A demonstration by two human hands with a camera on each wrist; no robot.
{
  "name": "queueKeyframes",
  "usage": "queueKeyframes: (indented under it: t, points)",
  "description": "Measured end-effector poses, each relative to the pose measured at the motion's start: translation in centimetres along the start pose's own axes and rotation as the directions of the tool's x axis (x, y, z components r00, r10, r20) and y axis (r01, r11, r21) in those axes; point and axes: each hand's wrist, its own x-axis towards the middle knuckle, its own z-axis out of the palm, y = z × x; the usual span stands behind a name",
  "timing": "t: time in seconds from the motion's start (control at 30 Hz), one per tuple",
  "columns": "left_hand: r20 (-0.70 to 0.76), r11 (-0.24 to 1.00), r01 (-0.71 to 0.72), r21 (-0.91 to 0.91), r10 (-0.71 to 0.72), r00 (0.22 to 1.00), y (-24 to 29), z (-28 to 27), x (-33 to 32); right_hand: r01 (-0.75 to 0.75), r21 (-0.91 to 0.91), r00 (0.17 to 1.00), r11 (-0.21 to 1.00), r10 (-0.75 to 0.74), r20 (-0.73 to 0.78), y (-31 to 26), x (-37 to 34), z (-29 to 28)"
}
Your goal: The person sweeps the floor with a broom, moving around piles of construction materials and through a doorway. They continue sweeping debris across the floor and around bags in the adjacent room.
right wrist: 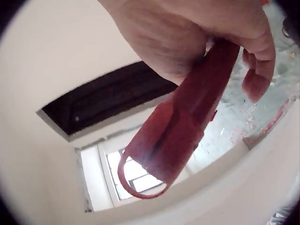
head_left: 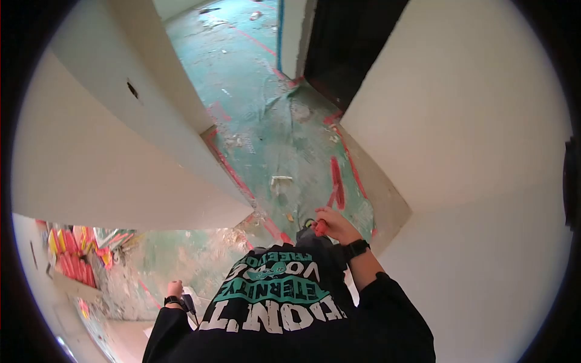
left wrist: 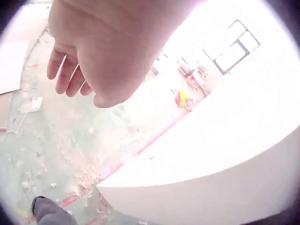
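Note:
My right hand (head_left: 339, 225) is out in front of my body with its fingers curled round a strip of what looks like red tape (head_left: 336, 181). In the right wrist view the strip (right wrist: 194, 105) hangs out from under the right hand (right wrist: 206, 23), and its far end folds back in a loop. My left hand (head_left: 175, 288) is low on the left side, away from the strip. Seen in the left wrist view, the left hand (left wrist: 112, 51) holds nothing, and its fingers (left wrist: 67, 75) hang loosely bent.
Green sheeting (head_left: 260, 145) with debris covers the floor, edged by red tape (head_left: 227, 160). Pale walls stand at left (head_left: 139, 163) and right (head_left: 472, 121). A dark opening (head_left: 345, 48) lies ahead. Red and yellow bags (head_left: 72, 257) are piled at left.

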Motion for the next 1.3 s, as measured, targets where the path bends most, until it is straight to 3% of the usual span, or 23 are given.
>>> queueKeyframes:
  t: [0.03,0.07,0.2,0.27,0.3,0.37,0.4,0.43,0.47,0.5,0.53,0.57,0.63,0.77,0.83,0.9,0.97,1.03,1.1,1.17,1.23,1.3]
  points:
    - [-0.055,0.998,-0.029,-0.047,0.026,0.998,1.0,1.7,-3.7,-0.037,-0.087,0.999,0.995,0.04,0.029,-1.3,1.4,0.2]
    - [-0.027,0.994,-0.004,-0.111,0.0,1.0,1.3,3.5,-5.5,0.005,-0.11,1.0,0.994,-0.006,-0.013,-2.0,2.9,0.5]
    - [0.152,0.896,0.193,-0.4,-0.142,0.978,3.8,13.4,-13.0,0.032,-0.12,0.999,0.992,-0.027,0.044,-4.6,10.9,-2.1]
    - [0.253,0.92,0.203,-0.334,-0.12,0.96,4.8,19.0,-15.8,-0.325,0.038,0.942,0.945,0.327,-0.071,-6.3,14.0,-3.6]
    - [0.301,0.949,0.111,-0.296,-0.018,0.954,5.5,21.2,-17.9,-0.346,0.008,0.936,0.938,0.346,-0.064,-6.5,15.3,-4.7]
    - [0.306,0.983,0.069,-0.17,-0.014,0.952,8.0,24.2,-22.6,-0.287,-0.402,0.957,0.869,0.283,-0.071,-6.6,16.8,-7.0]
    - [0.301,0.977,0.093,-0.19,-0.032,0.953,7.1,25.0,-23.5,-0.303,-0.424,0.95,0.853,0.303,-0.07,-7.2,16.7,-7.8]
    - [0.287,0.961,0.115,-0.25,-0.04,0.957,6.2,25.4,-24.6,-0.25,-0.749,0.956,0.613,0.281,-0.089,-7.8,16.5,-8.6]
    - [0.274,0.941,0.133,-0.312,-0.045,0.961,5.4,26.2,-25.5,-0.157,-0.951,0.964,0.268,0.251,-0.089,-8.6,16.4,-9.5]
    - [0.271,0.929,0.15,-0.337,-0.057,0.961,5.4,26.9,-26.6,-0.152,-0.959,0.961,0.239,0.264,-0.086,-8.5,16.9,-11.4]
    - [0.214,0.93,0.185,-0.316,-0.121,0.969,5.1,27.0,-27.9,-0.086,-0.993,0.983,0.08,0.171,-0.071,-7.9,17.3,-13.1]
    - [0.158,0.931,0.226,-0.288,-0.186,0.97,5.2,26.4,-29.6,-0.033,-0.996,0.996,-0.08,0.083,-0.04,-7.0,17.7,-15.2]
    - [0.042,0.924,0.309,-0.226,-0.308,0.95,5.4,25.0,-32.4,-0.003,-0.991,0.998,-0.131,0.055,-0.01,-6.1,18.5,-19.0]
    - [0.093,0.843,0.394,-0.367,-0.388,0.917,-0.5,25.2,-31.6,0.095,-0.977,0.995,-0.191,0.007,0.095,-7.2,16.1,-24.4]
    - [0.093,0.836,0.399,-0.378,-0.395,0.914,-0.4,24.9,-30.8,0.039,-0.962,0.999,-0.27,0.007,0.039,-8.7,12.0,-26.5]
    - [0.104,0.827,0.406,-0.388,-0.399,0.911,0.2,24.8,-29.5,-0.017,-0.966,0.999,-0.26,0.045,-0.029,-9.0,10.0,-32.8]
    - [0.029,0.88,0.308,-0.361,-0.319,0.947,1.2,25.0,-27.4,-0.117,-0.94,0.989,-0.322,0.046,-0.139,-11.0,4.6,-34.3]
    - [0.093,0.924,0.248,-0.291,-0.23,0.969,2.9,24.9,-25.1,-0.246,-0.928,0.96,-0.281,0.063,-0.273,-11.6,0.3,-37.1]
    - [0.059,0.967,0.147,-0.208,-0.138,0.989,4.9,25.5,-22.6,-0.32,-0.898,0.931,-0.302,0.072,-0.357,-11.9,-4.5,-38.4]
    - [0.004,0.98,0.054,-0.192,-0.055,0.998,6.3,26.2,-20.3,-0.623,-0.723,0.722,-0.3,0.135,-0.678,-12.8,-8.8,-34.9]
    - [0.006,0.981,0.032,-0.191,-0.031,1.0,8.5,26.7,-18.9,-0.587,-0.634,0.643,-0.504,0.184,-0.743,-11.8,-10.2,-35.7]
    - [0.022,0.997,-0.027,-0.074,0.029,0.999,10.3,27.8,-17.9,-0.332,-0.677,0.735,-0.657,0.27,-0.623,-7.6,-9.0,-44.3]
